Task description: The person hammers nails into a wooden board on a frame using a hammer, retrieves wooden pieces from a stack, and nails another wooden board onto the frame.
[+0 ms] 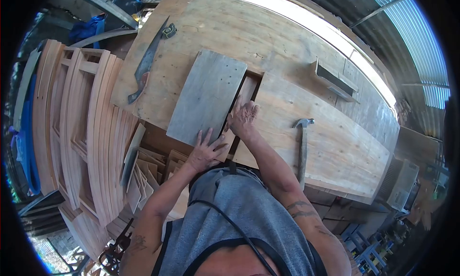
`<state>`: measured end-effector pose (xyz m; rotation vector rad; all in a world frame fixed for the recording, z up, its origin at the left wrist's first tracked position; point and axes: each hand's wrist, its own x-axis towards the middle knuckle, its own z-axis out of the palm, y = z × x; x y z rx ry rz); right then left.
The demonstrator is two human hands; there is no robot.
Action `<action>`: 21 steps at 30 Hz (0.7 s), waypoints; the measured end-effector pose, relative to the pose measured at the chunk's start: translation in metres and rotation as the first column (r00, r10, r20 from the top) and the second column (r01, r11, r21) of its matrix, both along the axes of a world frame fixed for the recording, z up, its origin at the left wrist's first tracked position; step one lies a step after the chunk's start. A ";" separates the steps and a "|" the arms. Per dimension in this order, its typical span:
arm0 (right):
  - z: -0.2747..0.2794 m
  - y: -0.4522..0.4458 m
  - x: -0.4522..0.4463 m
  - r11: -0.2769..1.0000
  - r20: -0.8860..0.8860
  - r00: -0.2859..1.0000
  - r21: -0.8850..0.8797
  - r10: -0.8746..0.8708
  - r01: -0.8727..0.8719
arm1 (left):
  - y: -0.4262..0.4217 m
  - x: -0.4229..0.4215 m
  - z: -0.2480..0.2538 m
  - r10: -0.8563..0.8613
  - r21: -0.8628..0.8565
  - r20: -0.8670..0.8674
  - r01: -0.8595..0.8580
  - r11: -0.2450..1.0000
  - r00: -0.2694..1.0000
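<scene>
A grey board (206,96) with small dark holes lies at a slant on the plywood workbench (201,27). My left hand (206,152) rests on the board's near right corner, its fingers spread. My right hand (243,118) is just right of the board, over a dark slot in the bench top. Its fingers are curled in, with one stretched along the board's edge. Whatever they may grip is hidden. A pale wooden strip (247,88) shows in the slot beyond that hand. Close to my waist, a brown wood piece (224,152) touches my left fingers.
A claw hammer (303,144) lies to the right. Farther back is a metal channel (334,82). At the upper left are a handsaw (148,60) and a tape measure (169,30). Wooden frames (76,118) are stacked at left, with thin offcuts (148,168) below the bench edge.
</scene>
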<state>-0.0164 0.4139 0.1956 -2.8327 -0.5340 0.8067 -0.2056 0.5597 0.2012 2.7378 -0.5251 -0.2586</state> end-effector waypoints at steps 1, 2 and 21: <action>-0.001 0.003 0.001 0.999 -0.011 1.000 -0.037 0.019 -0.019 | 0.000 0.000 0.000 -0.001 0.003 -0.008 0.001 1.000 1.000; 0.002 0.006 0.000 0.996 -0.023 0.999 -0.074 0.037 -0.039 | 0.000 0.000 0.001 -0.002 0.005 -0.017 0.002 1.000 1.000; 0.023 0.004 -0.012 0.959 0.172 0.946 -0.011 -0.277 0.283 | 0.007 0.008 -0.003 0.037 -0.077 0.130 -0.027 0.997 0.991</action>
